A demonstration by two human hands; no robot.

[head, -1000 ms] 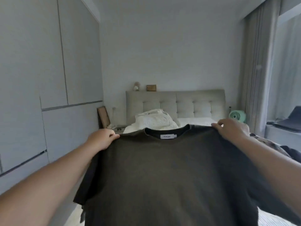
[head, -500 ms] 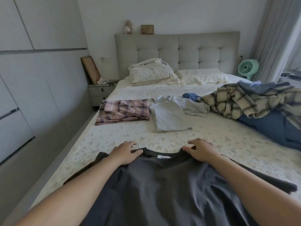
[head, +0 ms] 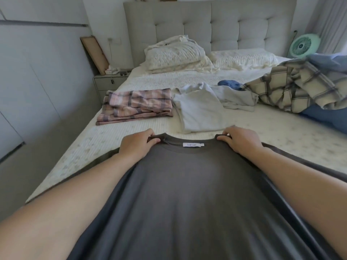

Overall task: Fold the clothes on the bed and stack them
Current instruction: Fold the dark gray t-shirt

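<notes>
You are looking down a bed [head: 244, 128] with a pale patterned cover, its tufted grey headboard [head: 206, 25] against the far wall, two pillows [head: 174, 53] below it, a nightstand [head: 110, 81] at the left and a green fan [head: 304, 45] at the right. On the cover lie a folded pink plaid garment [head: 137, 106], a pale blue garment [head: 201, 111] just beside it, and a heap of plaid and blue clothes [head: 300, 87] toward the right edge. Your dark grey T-shirt [head: 178, 194] is spread across the near end of the bed, collar pointing to the headboard, white label showing. Your left hand [head: 137, 145] pinches the collar's left shoulder in curled fingers [head: 152, 140]; your right hand [head: 242, 139] grips the right shoulder likewise.
</notes>
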